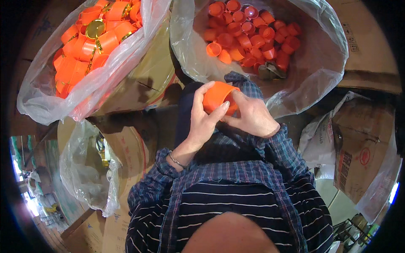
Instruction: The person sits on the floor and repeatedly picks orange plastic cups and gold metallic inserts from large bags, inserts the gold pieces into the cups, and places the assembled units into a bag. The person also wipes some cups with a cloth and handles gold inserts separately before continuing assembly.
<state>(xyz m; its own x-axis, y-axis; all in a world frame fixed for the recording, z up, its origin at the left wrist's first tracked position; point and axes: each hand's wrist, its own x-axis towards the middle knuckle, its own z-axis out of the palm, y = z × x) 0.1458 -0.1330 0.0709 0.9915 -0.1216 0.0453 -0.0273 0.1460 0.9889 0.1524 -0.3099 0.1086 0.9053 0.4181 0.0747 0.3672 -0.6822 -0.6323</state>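
Observation:
Above my lap, my left hand (201, 122) is wrapped round an orange plastic cup (216, 96), thumb across its near side. The cup lies tilted, its mouth turned toward my right hand (254, 114). Fingers of that hand reach into the mouth and grip at the rim; their tips are hidden inside. Whether something else sits in the cup cannot be seen. Beyond my hands, a clear plastic bag (312, 90) holds many smaller orange-red cups (257, 40). Larger orange cups (76, 69), some with gold-coloured bands or discs, fill another bag (40, 101) at the far left.
A smaller lined carton (135, 147) with a clear bag (80, 168) stands at my left, with gold bits inside. To my right are a white sack (318, 141) and a brown cardboard box (358, 147). More cardboard (371, 38) stands at the far right.

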